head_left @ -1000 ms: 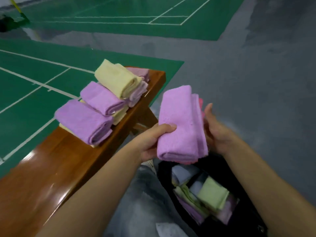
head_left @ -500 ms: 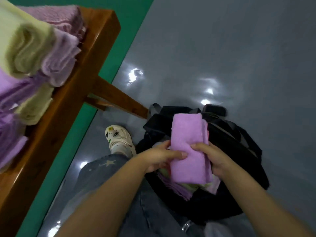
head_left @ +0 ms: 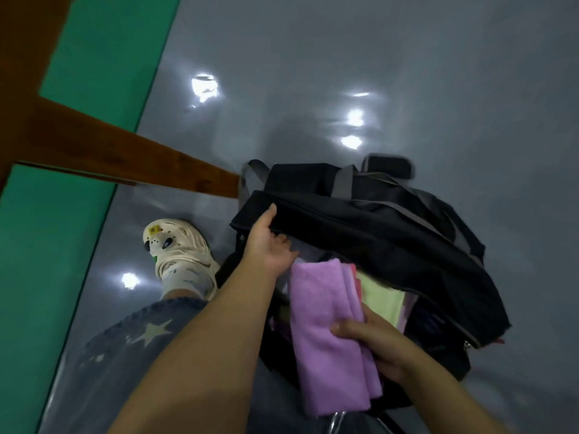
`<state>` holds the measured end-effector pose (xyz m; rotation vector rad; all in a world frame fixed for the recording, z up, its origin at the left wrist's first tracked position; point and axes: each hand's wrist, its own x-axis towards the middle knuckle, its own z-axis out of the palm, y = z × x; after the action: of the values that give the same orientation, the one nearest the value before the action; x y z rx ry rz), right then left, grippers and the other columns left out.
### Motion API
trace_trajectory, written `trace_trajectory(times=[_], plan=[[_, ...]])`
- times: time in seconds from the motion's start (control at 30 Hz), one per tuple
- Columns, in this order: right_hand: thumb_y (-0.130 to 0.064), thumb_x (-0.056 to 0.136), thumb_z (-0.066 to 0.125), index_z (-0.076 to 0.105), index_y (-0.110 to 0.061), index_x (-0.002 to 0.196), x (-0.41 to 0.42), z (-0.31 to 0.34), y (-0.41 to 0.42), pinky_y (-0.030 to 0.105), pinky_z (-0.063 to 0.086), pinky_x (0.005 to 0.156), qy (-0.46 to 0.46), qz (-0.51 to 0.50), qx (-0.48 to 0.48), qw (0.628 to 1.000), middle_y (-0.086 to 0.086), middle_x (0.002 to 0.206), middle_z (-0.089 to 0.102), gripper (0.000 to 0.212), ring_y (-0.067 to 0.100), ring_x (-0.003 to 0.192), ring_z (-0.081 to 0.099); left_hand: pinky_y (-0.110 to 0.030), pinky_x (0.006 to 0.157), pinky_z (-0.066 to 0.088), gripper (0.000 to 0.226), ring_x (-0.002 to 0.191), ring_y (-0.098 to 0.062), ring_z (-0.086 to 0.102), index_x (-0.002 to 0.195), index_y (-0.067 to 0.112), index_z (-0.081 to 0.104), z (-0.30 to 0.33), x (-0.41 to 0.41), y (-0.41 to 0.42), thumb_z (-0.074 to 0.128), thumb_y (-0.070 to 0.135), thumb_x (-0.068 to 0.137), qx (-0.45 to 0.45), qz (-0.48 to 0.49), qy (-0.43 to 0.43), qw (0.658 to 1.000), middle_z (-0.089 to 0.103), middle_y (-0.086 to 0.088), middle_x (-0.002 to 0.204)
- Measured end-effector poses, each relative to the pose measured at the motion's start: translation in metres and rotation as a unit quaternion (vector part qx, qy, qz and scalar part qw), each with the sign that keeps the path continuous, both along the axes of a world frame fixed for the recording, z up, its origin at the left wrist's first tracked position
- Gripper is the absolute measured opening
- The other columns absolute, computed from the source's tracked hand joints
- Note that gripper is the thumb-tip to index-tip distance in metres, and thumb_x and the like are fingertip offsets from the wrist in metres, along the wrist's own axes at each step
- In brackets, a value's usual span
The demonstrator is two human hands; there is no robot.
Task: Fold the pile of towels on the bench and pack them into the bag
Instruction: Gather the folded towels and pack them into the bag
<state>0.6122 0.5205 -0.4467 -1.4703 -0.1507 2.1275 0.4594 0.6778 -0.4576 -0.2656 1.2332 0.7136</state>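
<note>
- Right hand (head_left: pixel 380 343) grasps the folded purple terry towel (head_left: pixel 326 333) at its right edge, thumb on top.
- Left hand (head_left: pixel 271 242) grips the near rim of the black fabric duffel bag (head_left: pixel 391 227), thumb on top, fingers inside, holding the mouth apart.
- Towel's long axis points from the person toward the opening; its far end lies inside, over a pale green folded towel (head_left: pixel 383 297).
- Wooden table brace (head_left: pixel 125 161) and cream clog (head_left: pixel 178 249) lie left of the bag on the grey floor (head_left: pixel 376 57).
</note>
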Motion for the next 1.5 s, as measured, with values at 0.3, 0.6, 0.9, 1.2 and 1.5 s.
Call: trace_trajectory(times=[0.3, 0.6, 0.9, 1.2, 1.5], plan=[[-0.002, 0.064, 0.071, 0.058, -0.008, 0.12, -0.033, -0.022, 0.026, 0.038, 0.056, 0.078, -0.002, -0.059, 0.019, 0.998, 0.019, 0.109, 0.069, 0.057, 0.03, 0.098, 0.067, -0.049, 0.1, 0.043, 0.044, 0.114, -0.036, 0.058, 0.128, 0.003, 0.053, 0.043, 0.014, 0.044, 0.056, 0.025, 0.091, 0.084, -0.067, -0.114, 0.988, 0.061, -0.022, 0.126], [-0.018, 0.084, 0.067, 0.063, -0.004, 0.114, -0.064, -0.086, 0.087, 0.029, 0.053, 0.073, -0.053, -0.12, -0.094, 0.987, 0.015, 0.094, 0.069, 0.033, 0.024, 0.087, 0.064, -0.052, 0.095, 0.045, 0.047, 0.12, -0.038, 0.055, 0.129, 0.0, 0.051, 0.058, 0.012, 0.033, 0.054, 0.026, 0.089, 0.081, -0.077, -0.16, 0.981, 0.058, -0.022, 0.131], [-0.017, 0.08, 0.075, 0.059, 0.0, 0.12, -0.071, -0.082, 0.077, 0.032, 0.054, 0.082, -0.241, -0.121, -0.041, 0.962, 0.008, 0.115, 0.064, 0.047, 0.019, 0.098, 0.062, -0.042, 0.107, 0.036, 0.06, 0.128, -0.028, 0.048, 0.145, 0.005, 0.035, 0.043, -0.009, -0.005, 0.052, 0.03, 0.093, 0.031, -0.127, -0.031, 0.991, 0.053, -0.013, 0.136], [-0.011, 0.091, 0.058, 0.061, -0.005, 0.094, -0.055, 0.04, 0.044, 0.027, 0.042, 0.064, -0.268, 0.005, 0.071, 0.961, 0.011, 0.088, 0.061, 0.008, 0.017, 0.074, 0.052, -0.036, 0.091, 0.045, 0.044, 0.109, -0.024, 0.06, 0.132, 0.009, 0.05, 0.123, -0.037, -0.066, 0.047, 0.034, 0.097, 0.079, -0.123, 0.036, 0.989, 0.065, -0.01, 0.117], [-0.015, 0.096, 0.053, 0.063, -0.015, 0.097, -0.085, 0.199, 0.032, 0.027, 0.048, 0.071, -0.196, 0.092, 0.256, 0.942, 0.004, 0.094, 0.068, 0.01, 0.015, 0.092, 0.063, -0.04, 0.1, 0.044, 0.026, 0.102, -0.024, 0.065, 0.109, 0.009, 0.061, 0.266, -0.076, -0.135, 0.05, 0.03, 0.096, 0.24, -0.077, 0.064, 0.965, 0.07, -0.01, 0.109]])
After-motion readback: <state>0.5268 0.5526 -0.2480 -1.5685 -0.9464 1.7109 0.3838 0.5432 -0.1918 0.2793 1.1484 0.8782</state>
